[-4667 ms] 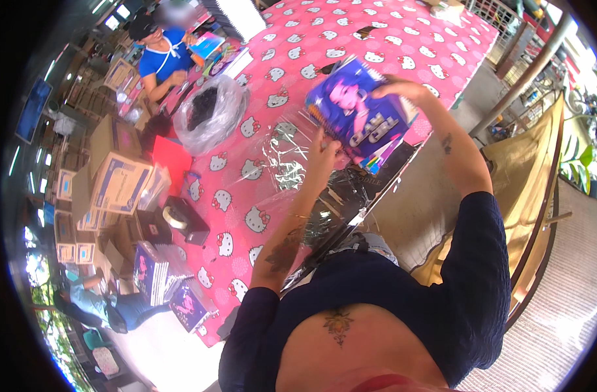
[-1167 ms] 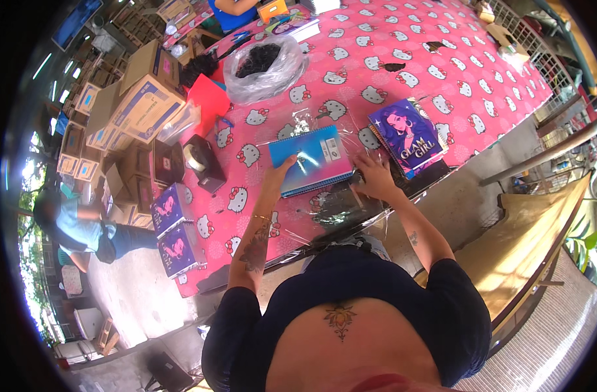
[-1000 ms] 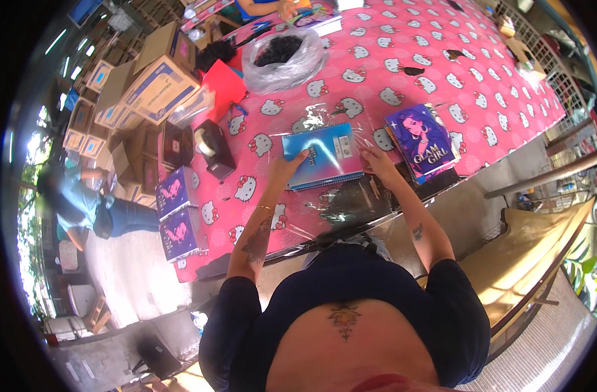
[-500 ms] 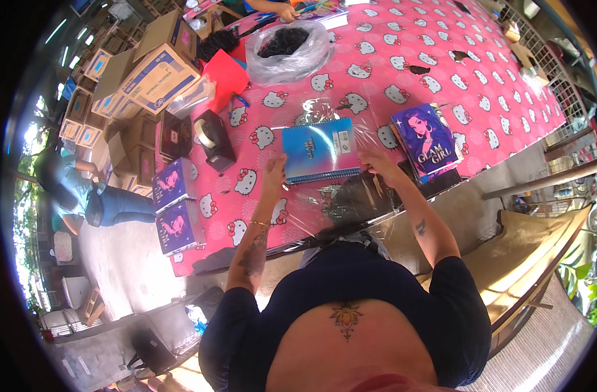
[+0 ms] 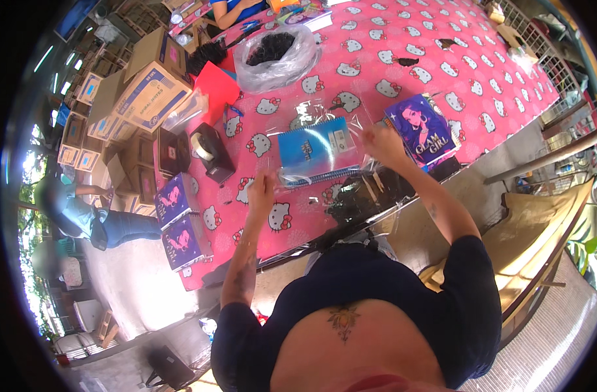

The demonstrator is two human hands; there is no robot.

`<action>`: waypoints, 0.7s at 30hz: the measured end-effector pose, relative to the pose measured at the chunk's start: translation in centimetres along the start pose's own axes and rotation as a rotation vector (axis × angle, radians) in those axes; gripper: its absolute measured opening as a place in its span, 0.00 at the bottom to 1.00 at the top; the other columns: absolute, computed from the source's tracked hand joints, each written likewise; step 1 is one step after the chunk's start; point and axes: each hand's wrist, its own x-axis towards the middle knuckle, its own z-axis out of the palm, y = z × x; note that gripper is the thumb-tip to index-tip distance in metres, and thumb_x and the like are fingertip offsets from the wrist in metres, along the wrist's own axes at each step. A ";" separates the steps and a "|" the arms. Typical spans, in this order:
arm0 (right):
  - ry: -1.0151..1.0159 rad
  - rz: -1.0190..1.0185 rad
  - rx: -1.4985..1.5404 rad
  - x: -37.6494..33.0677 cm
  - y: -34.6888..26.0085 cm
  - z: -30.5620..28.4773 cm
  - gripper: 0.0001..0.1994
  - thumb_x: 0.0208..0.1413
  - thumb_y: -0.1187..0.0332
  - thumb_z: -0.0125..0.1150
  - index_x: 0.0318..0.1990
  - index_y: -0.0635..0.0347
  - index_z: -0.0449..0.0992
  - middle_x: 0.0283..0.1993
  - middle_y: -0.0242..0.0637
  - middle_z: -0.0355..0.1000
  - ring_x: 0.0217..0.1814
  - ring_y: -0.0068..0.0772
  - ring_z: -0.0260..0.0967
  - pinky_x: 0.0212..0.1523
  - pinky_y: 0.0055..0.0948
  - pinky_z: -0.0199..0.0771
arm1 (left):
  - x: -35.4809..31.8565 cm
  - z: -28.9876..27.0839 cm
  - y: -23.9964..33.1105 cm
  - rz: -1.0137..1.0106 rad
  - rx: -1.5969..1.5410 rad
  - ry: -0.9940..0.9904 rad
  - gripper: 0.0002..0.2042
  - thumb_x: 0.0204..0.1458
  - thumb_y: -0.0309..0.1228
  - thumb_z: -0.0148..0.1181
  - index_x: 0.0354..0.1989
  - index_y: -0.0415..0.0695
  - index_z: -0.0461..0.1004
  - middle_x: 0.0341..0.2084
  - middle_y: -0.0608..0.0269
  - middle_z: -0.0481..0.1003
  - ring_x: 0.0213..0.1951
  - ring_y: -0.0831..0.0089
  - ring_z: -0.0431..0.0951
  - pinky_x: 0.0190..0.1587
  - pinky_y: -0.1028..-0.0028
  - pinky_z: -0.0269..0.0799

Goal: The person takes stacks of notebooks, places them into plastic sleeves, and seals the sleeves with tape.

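A stack of blue spiral notebooks (image 5: 298,157) lies in front of me, its spiral edge toward me and a white label on its cover. Clear plastic film (image 5: 358,121) lies around and over it, with glare streaks across the cover. My left hand (image 5: 262,191) is closed just left of the stack, pinching the film's edge. To the right, my right hand (image 5: 383,145) is raised and slightly blurred, its fingers closed on the film. It partly overlaps a purple notebook stack (image 5: 424,130) with an illustrated cover.
Left of me are wrapped purple notebooks (image 5: 181,242), a black tape dispenser (image 5: 211,150) and cardboard boxes (image 5: 158,85). Farther back are a red sheet (image 5: 215,90) and a plastic bag of black spirals (image 5: 279,59). A person (image 5: 102,212) stands at left; another person's arm (image 5: 236,12) is across the table.
Both hands have moved outward from the notebook stack, the left toward me and the right up and away. The film now reaches over the cover. The view has shifted slightly.
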 end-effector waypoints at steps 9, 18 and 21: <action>-0.001 -0.538 -0.254 -6.8 -8.0 8.0 0.28 0.47 0.52 0.67 0.56 0.51 0.72 0.61 0.43 0.64 0.67 0.47 0.58 0.62 0.55 0.58 | 5.2 0.3 -5.3 -0.478 -0.439 -0.224 0.12 0.60 0.35 0.56 0.37 0.36 0.74 0.20 0.59 0.75 0.22 0.73 0.78 0.24 0.71 0.73; -0.025 -0.478 -0.316 -4.4 -7.1 11.4 0.31 0.49 0.46 0.64 0.59 0.46 0.69 0.67 0.41 0.59 0.73 0.47 0.50 0.67 0.63 0.48 | 19.2 3.7 2.1 0.319 -0.078 -0.076 0.11 0.57 0.36 0.57 0.42 0.42 0.77 0.29 0.49 0.78 0.34 0.53 0.79 0.37 0.60 0.73; -0.018 -0.454 -0.332 -4.2 -8.0 11.4 0.29 0.48 0.47 0.64 0.58 0.44 0.70 0.65 0.39 0.61 0.71 0.46 0.52 0.66 0.63 0.49 | 22.7 8.7 -0.5 0.453 0.218 0.001 0.08 0.54 0.31 0.58 0.38 0.45 0.80 0.33 0.51 0.77 0.37 0.51 0.77 0.44 0.58 0.71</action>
